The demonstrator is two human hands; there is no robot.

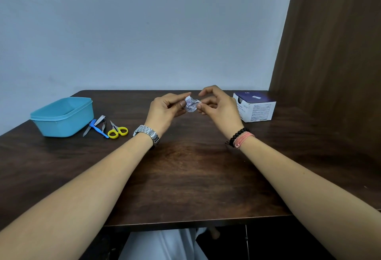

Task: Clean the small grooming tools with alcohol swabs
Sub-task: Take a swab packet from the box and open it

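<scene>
Thumb and forefinger of the left hand (165,109) pinch one edge of a small crumpled white swab sachet with dark print (190,104); the right hand (216,106) pinches the opposite edge, its other fingers loosely curled. The sachet hangs between the two hands, above the dark wooden table (185,177) and not touching it. It looks as though the packet is being torn open, with no swab showing yet.

The tools wait well to the left: yellow-handled small scissors (118,131), a blue-handled slim tool (99,130) and a silver nail clipper (95,124) lie close together just beside an open light-blue plastic tub (61,116). A white and dark-blue cardboard box (254,106) stands near the right hand.

The risks lie in the tear. A crumpled wrapper may rip unevenly, so the damp swab could tear with it or slip out onto the table and pick up dirt. A slow opening could also let the alcohol dry off.
</scene>
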